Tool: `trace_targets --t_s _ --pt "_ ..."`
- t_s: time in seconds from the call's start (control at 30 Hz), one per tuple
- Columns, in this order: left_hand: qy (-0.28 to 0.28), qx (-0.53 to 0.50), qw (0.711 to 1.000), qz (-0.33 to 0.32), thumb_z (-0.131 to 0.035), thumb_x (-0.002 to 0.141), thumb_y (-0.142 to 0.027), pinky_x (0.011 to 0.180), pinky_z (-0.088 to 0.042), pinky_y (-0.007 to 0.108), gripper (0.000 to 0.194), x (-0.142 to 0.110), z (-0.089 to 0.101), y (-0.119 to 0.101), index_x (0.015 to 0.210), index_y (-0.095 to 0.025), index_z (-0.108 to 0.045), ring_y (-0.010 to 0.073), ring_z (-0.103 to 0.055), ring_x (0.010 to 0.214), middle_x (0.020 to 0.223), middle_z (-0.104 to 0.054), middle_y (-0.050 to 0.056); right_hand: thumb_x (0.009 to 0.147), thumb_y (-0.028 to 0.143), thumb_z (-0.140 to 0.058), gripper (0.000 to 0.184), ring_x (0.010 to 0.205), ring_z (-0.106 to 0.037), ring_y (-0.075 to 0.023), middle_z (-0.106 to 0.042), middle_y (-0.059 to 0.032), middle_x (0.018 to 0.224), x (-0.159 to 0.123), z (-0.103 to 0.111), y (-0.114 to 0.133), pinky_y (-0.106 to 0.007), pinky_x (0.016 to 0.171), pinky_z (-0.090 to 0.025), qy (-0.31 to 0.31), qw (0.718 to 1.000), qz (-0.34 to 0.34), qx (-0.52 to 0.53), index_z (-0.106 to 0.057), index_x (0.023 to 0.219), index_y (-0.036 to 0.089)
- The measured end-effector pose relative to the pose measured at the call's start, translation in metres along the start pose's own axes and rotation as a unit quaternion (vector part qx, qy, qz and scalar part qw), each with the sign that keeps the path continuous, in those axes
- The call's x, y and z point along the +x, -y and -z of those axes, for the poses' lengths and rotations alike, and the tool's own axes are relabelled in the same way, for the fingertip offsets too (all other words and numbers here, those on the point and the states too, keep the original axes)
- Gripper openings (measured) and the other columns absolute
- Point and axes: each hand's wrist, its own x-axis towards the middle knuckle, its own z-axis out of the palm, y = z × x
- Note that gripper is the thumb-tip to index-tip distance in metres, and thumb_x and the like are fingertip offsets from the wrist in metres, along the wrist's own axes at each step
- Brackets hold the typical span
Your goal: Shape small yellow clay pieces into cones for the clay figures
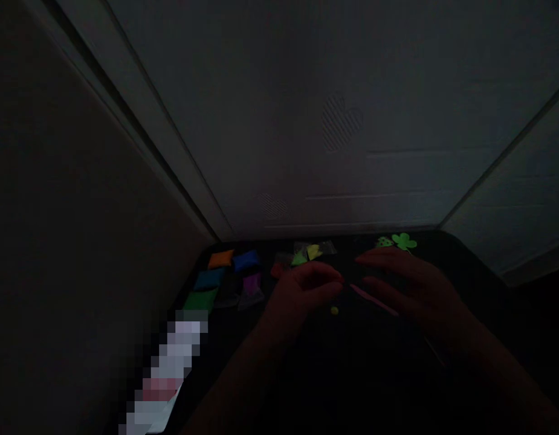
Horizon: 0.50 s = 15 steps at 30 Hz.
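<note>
My left hand [306, 289] is over the dark table, thumb and forefinger brought together at the tips. Anything pinched there is too small and dark to make out. To its right, my right hand [413, 284] hovers with thumb and fingers apart and nothing visible between them. A thin pink stick-like tool [373, 299] lies between the hands, its lower end near my right thumb. Just below the left fingertips rests a small yellow ball [334, 310]. Behind the left hand are opened clear bags with light green [300, 258], yellow [314, 251] and red material [277, 269].
Packets in orange [220, 259], blue [246, 261], teal [209, 278], green [200, 299] and purple [251, 284] lie at the table's left. A green flower shape [404, 241] sits at the back right. A white wall [306, 151] stands behind. A blurred bright object [173, 356] is at lower left.
</note>
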Motion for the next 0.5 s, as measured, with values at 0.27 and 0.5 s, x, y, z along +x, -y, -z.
trace_targets --t_s 0.27,0.5 --pt "0.040 -0.039 0.998 -0.025 -0.077 0.059 -0.020 0.057 -0.044 0.021 0.012 -0.002 -0.015 -0.056 0.068 -0.023 -0.071 0.0097 -0.058 0.061 0.066 -0.067 -0.002 0.087 0.031 -0.057 0.029 0.090 -0.066 -0.0152 -0.069 0.0016 0.101 0.007 0.023 0.038 -0.023 0.070 -0.057 -0.076 0.993 0.086 0.035 -0.055 0.115 0.038" --pt "0.075 0.009 0.997 -0.002 -0.076 0.063 -0.022 0.061 -0.045 0.022 0.010 -0.005 -0.014 -0.054 0.072 -0.023 -0.072 0.0108 -0.059 0.064 0.068 -0.067 -0.002 0.087 0.023 -0.056 0.034 0.088 -0.064 -0.0145 -0.067 -0.0004 0.098 0.008 0.023 0.035 -0.023 0.069 -0.055 -0.013 0.994 0.087 0.068 -0.055 0.118 0.037"
